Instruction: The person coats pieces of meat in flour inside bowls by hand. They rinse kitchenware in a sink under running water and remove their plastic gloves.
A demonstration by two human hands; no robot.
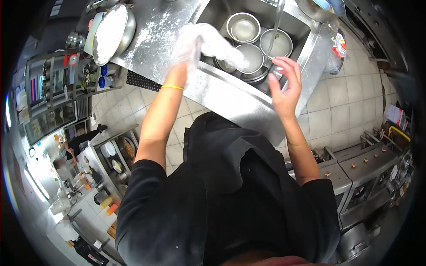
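My left hand (pixel 213 43), in a crinkled clear plastic glove dusted white, reaches over the sink's near left part. Its fingers stretch towards a round metal bowl (pixel 251 56); the glove hides whether they touch it. My bare right hand (pixel 287 84) is above the sink's near right edge, thumb and fingers apart, with nothing between them. Several round metal bowls stand in the sink (pixel 298 27), including one at the back (pixel 243 28) and one on the right (pixel 277 43). A narrow shiny spout or water stream (pixel 278 24) comes down beside the right bowl.
A large bowl of white powder (pixel 112 33) stands on the powder-strewn metal counter (pixel 146 46) at left. Another metal vessel (pixel 316 9) is beyond the sink's right side. Stoves (pixel 361 168) line the lower right. A person (pixel 66 166) is far off at left.
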